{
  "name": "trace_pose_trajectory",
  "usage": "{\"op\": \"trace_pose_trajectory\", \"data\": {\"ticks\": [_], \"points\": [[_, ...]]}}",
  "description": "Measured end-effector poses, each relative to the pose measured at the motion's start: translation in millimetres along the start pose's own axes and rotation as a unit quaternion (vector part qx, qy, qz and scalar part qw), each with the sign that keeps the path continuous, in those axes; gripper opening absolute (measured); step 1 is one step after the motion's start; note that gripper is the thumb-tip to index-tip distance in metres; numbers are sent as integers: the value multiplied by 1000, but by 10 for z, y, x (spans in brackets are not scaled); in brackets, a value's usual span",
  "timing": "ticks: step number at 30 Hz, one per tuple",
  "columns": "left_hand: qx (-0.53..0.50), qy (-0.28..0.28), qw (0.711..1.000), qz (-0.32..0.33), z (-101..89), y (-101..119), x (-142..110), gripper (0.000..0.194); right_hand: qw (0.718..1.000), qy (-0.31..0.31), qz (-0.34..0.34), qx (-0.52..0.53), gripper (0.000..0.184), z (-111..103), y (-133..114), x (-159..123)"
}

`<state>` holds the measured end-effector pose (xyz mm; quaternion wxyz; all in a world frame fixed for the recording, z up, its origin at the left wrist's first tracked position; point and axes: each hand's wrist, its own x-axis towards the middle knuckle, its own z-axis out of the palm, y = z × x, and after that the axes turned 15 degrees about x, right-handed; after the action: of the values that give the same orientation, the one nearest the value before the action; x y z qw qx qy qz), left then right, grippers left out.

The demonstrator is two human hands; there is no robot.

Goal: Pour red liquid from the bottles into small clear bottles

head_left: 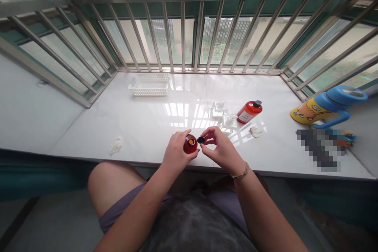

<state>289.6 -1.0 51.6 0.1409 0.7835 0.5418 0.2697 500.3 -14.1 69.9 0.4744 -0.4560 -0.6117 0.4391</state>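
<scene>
left hand closed around a small red bottle, uncapped, mouth facing up toward the viewer; position: above the near edge of the white countertop, between the two hands. whether the bottle's base touches the surface: cannot tell. right hand pinching a round black cap in its fingertips, just beside the bottle mouth and off it; bracelet at the right wrist. beyond the right hand: two clear containers, then a second red bottle, labelled, its dark cap on, with a crumpled tissue near it. far right: blue-and-yellow flask. far left-centre, near the window bars: white perforated basket.
</scene>
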Motion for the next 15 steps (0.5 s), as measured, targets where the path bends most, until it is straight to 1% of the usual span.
{"op": "trace_pose_trajectory", "data": {"ticks": [2, 4, 7, 11, 15], "points": [[8, -8, 1000, 23, 58, 89, 26, 68, 999, 1, -17, -42, 30, -15, -49, -54], [8, -11, 999, 35, 125, 154, 47, 67, 995, 15, -33, -96, 28, -53, -60, -85], [5, -13, 999, 46, 205, 193, 68, 64, 987, 31, -46, -150, 27, -127, -56, -125], [2, -19, 998, 63, 241, 179, 74, 63, 986, 17, -46, -158, 31, -161, -81, -186], [-1, -13, 997, 78, 235, 163, 75, 61, 987, 7, -58, -146, 32, -106, -121, -221]]}}
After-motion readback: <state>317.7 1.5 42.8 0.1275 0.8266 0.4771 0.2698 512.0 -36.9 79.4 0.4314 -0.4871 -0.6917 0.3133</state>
